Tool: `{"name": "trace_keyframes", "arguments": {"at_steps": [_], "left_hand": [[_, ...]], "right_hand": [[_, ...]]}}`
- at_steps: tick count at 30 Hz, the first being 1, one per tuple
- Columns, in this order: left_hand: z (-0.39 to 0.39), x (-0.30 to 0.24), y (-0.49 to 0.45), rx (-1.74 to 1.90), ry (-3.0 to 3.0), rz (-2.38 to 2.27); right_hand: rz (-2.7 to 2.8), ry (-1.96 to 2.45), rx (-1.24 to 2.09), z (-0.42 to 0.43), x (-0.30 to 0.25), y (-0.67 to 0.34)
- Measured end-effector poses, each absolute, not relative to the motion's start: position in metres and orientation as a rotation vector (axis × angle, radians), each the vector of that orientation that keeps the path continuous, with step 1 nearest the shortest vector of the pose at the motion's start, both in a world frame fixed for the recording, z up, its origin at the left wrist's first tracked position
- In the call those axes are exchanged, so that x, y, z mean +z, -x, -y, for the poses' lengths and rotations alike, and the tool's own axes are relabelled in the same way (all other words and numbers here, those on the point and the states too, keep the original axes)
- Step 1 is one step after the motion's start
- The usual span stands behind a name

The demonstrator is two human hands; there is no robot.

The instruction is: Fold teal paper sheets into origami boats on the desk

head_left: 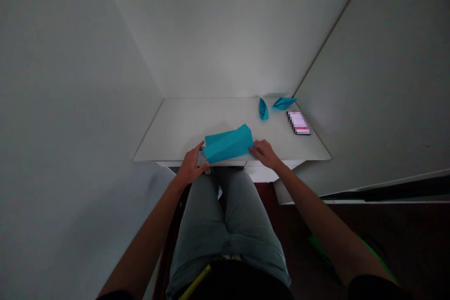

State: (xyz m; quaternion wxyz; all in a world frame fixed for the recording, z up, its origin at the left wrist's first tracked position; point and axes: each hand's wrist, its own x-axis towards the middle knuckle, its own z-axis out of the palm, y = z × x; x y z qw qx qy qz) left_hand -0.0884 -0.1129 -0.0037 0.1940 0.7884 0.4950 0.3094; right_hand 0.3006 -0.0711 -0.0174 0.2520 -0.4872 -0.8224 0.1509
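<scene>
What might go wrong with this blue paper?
The blue paper lies right at the table's front edge, so it might slip off into the person's lap. The left hand and right hand touch only its ends, so its middle might bend or crease unevenly.

Dim, flat light on you right now, and the brightest patch is the back wall (225,42), fading toward the corners. Your left hand (191,166) and right hand (264,153) sit in dull light, your forearms (316,201) go darker still, and the floor (393,229) drops nearly to black. Shadows are soft and faint on the tabletop (168,136), no hard glare anywhere. Wide-angle stretch is bending the side walls (52,103) out at the frame edges. Focus holds fairly sharp, apart from 1 blocky pixelated patch (298,123) at right.
</scene>
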Motion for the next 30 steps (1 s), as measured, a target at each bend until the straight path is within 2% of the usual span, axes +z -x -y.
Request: {"name": "trace_keyframes", "arguments": {"at_steps": [7,12,17,23,30], "left_hand": [[0.092,-0.015,0.050,0.879,-1.993,-1.678],[0.083,-0.002,0.027,0.692,-2.154,-1.888],[0.086,-0.003,0.026,0.432,-2.387,-1.820],[0.087,-0.005,0.031,0.492,-2.429,-1.713],[0.092,-0.001,0.039,0.453,-2.513,-1.530]], "right_hand": [[1.963,1.419,0.508,0.064,-0.030,-0.302],[1.867,1.428,0.323,0.067,-0.021,-0.292],[2.208,1.375,0.202,0.073,-0.001,-0.253],[2.445,1.362,0.108,0.069,-0.022,-0.213],[2.465,1.394,0.039,0.042,-0.020,-0.237]]}}
